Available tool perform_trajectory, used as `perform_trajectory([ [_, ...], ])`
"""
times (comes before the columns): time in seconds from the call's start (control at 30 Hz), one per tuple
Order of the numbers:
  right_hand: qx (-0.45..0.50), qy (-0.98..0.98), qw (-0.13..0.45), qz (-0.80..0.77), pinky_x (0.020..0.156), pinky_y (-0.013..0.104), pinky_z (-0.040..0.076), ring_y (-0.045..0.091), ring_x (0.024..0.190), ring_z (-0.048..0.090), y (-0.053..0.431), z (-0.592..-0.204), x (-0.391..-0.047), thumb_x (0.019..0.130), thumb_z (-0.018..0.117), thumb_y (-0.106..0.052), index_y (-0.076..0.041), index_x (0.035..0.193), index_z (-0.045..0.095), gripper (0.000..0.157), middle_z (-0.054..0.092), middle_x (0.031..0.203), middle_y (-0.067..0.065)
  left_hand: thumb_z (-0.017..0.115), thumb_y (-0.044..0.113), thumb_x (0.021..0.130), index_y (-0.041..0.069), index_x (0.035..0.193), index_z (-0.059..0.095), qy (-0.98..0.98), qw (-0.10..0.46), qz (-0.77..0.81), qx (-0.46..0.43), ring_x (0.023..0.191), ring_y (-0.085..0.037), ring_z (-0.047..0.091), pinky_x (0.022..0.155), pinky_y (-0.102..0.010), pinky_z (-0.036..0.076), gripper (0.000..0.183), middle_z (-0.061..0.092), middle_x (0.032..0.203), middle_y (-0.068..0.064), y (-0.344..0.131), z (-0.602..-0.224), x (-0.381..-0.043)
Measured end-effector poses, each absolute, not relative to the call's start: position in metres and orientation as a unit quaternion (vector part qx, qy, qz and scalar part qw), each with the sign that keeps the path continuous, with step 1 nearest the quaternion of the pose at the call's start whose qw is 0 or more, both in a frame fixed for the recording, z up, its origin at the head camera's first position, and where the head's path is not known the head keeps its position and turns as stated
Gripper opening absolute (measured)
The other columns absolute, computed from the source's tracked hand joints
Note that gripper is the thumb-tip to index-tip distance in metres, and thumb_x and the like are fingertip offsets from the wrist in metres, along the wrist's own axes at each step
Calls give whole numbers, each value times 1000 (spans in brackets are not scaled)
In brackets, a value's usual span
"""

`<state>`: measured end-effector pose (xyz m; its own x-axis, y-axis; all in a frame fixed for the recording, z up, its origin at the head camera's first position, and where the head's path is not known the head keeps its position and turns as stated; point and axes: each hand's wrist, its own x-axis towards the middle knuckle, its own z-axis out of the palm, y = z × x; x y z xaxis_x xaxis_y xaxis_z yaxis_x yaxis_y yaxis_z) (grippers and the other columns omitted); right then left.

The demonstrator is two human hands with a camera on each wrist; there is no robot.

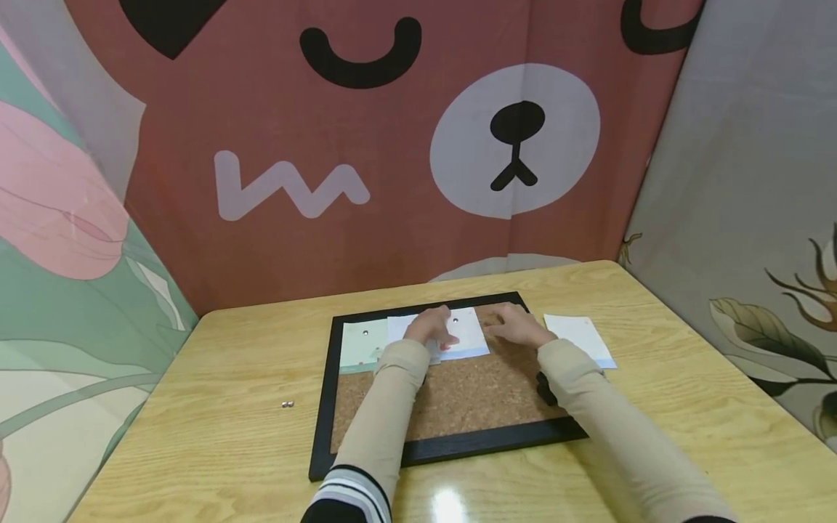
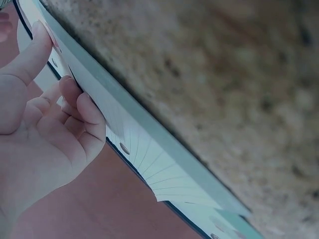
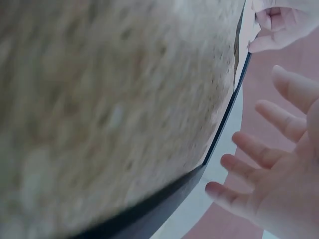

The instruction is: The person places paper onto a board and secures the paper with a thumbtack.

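My left hand (image 1: 431, 325) lies over the notepaper sheets at the top of a black-framed corkboard (image 1: 484, 396). In the left wrist view its thumb and bent fingers touch a pale sheet (image 2: 144, 169). A silvery pushpin (image 1: 455, 319) sits on the white sheet (image 1: 467, 341) beside this hand; another pin (image 1: 365, 333) is on the green sheet (image 1: 358, 349) at the left. The sheets overlap in a row. My right hand (image 1: 519, 325) hovers near the board's upper right corner, fingers spread and holding nothing in the right wrist view.
Another white sheet (image 1: 578, 338) lies on the wooden table (image 1: 229, 378), right of the board. Small silvery pins (image 1: 288, 404) lie left of it. A printed cloth (image 1: 275, 240) hangs behind the table.
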<state>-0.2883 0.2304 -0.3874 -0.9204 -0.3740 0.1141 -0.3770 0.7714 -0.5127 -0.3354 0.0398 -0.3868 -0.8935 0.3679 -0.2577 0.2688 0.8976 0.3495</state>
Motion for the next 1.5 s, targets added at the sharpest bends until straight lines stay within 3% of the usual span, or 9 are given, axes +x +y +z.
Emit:
perform_trajectory([
  [0.13, 201, -944, -4, 263, 82, 49, 41, 39, 104, 49, 239, -387, -286, 88, 56, -11, 9, 120, 50, 39, 51, 117, 26, 69, 35, 77, 13, 132, 41, 960, 159, 156, 167, 93, -16, 47, 81, -31, 40, 66, 59, 106, -3, 39, -387, -336],
  [0.23, 192, -947, -8, 256, 80, 46, 42, 38, 101, 51, 243, -387, -284, 88, 55, -12, 9, 120, 50, 39, 49, 120, 27, 69, 35, 77, 13, 132, 41, 960, 158, 156, 168, 94, -16, 46, 81, -31, 40, 66, 55, 114, -5, 38, -386, -336],
  [0.3, 187, -947, -16, 260, 70, 40, 45, 31, 80, 57, 245, -387, -282, 88, 55, -12, 9, 119, 51, 38, 47, 122, 27, 70, 34, 77, 12, 132, 41, 960, 159, 158, 169, 94, -16, 47, 81, -30, 40, 65, 56, 111, -4, 38, -386, -336],
  [0.43, 180, -946, -34, 266, 55, 32, 38, 18, 51, 42, 247, -386, -280, 88, 55, -12, 10, 121, 49, 40, 44, 125, 28, 70, 33, 77, 12, 132, 41, 958, 161, 167, 168, 94, -17, 47, 83, -31, 39, 66, 59, 103, -3, 38, -386, -335],
  [0.57, 170, -950, -46, 260, 70, 40, 44, 30, 81, 56, 251, -384, -278, 88, 56, -16, 9, 122, 48, 43, 46, 123, 28, 70, 34, 77, 12, 133, 40, 957, 164, 173, 165, 94, -17, 47, 84, -31, 39, 67, 62, 97, -2, 38, -386, -335],
  [0.67, 159, -951, -57, 259, 81, 48, 42, 41, 107, 46, 254, -382, -278, 89, 55, -17, 9, 124, 46, 44, 47, 122, 28, 70, 34, 77, 13, 134, 39, 957, 166, 173, 164, 95, -17, 47, 84, -31, 39, 68, 63, 92, 0, 38, -386, -335],
  [0.87, 158, -950, -58, 263, 80, 48, 42, 41, 106, 47, 261, -379, -276, 89, 54, -15, 11, 123, 45, 44, 47, 121, 29, 69, 34, 77, 14, 135, 38, 957, 166, 171, 163, 96, -16, 47, 84, -31, 39, 69, 64, 71, 0, 38, -386, -335],
  [1.23, 151, -960, -41, 234, 81, 48, 41, 42, 103, 48, 279, -384, -270, 88, 56, -14, 15, 114, 51, 39, 51, 112, 30, 70, 34, 77, 13, 135, 38, 954, 175, 185, 160, 96, -16, 47, 86, -31, 38, 70, 62, 63, -1, 38, -392, -337],
  [1.5, 137, -967, -52, 208, 75, 47, 44, 36, 87, 56, 293, -381, -267, 87, 57, -16, 14, 114, 50, 41, 54, 108, 29, 72, 34, 75, 13, 134, 39, 956, 163, 178, 166, 98, -16, 46, 88, -32, 38, 71, 63, 85, 0, 37, -390, -337],
])
